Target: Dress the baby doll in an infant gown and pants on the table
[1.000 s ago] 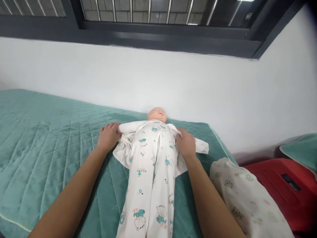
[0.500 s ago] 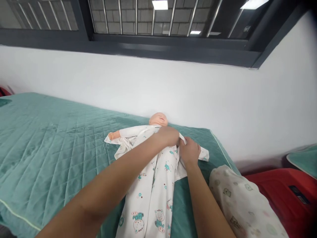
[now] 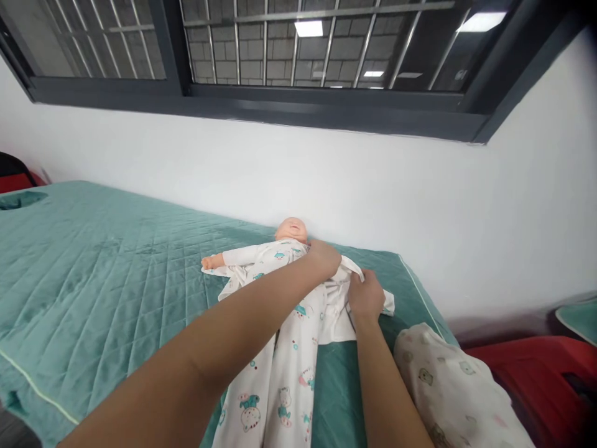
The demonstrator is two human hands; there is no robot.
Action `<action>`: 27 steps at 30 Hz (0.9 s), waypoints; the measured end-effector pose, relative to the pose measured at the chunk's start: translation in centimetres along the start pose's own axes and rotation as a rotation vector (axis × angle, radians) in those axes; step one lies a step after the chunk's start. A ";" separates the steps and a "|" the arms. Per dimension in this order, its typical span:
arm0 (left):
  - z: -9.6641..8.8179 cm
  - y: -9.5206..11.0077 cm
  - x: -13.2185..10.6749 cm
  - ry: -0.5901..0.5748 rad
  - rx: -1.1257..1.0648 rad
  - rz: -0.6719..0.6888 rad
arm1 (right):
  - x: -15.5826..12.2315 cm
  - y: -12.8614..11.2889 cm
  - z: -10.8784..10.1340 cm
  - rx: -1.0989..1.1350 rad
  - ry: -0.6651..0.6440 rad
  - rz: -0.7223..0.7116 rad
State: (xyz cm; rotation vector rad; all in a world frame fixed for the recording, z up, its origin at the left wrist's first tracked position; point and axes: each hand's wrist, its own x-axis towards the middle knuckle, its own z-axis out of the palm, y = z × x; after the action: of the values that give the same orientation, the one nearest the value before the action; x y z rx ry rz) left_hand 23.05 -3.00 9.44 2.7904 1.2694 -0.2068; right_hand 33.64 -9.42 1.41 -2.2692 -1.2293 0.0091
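Observation:
On its back lies a baby doll (image 3: 291, 229), head toward the wall. White footed baby clothes (image 3: 280, 373) printed with cartoon animals cover its front. A white baby shirt (image 3: 336, 320) is spread beneath, and the doll's arm on the left side is bare at the hand. My left hand (image 3: 326, 258) reaches across to the doll's shoulder on the right, closed, its fingertips hidden. My right hand (image 3: 367, 295) grips the edge of the shirt, pulling a strip of cloth taut between both hands. The doll's arm on that side is hidden.
A green quilted cover (image 3: 140, 261) lies under everything, ending at the white wall (image 3: 233, 168). At lower right are a printed white cloth bundle (image 3: 448, 379) and a red chair (image 3: 527, 373). A dark-framed barred window (image 3: 326, 112) is above.
My right hand has moved slightly right and down, away from my left hand, stretching the cloth between them. More of the shirt's white inside shows. The view has tilted up slightly.

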 end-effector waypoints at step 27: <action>-2.1 -1.5 -2.5 0.111 0.246 0.111 | 1.1 1.8 0.5 0.704 0.080 0.193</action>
State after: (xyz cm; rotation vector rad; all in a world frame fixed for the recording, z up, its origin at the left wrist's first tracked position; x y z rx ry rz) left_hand 20.44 -3.65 11.88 3.1109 1.1790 -0.2181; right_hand 35.51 -9.04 0.41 -1.7319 -0.7883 0.3615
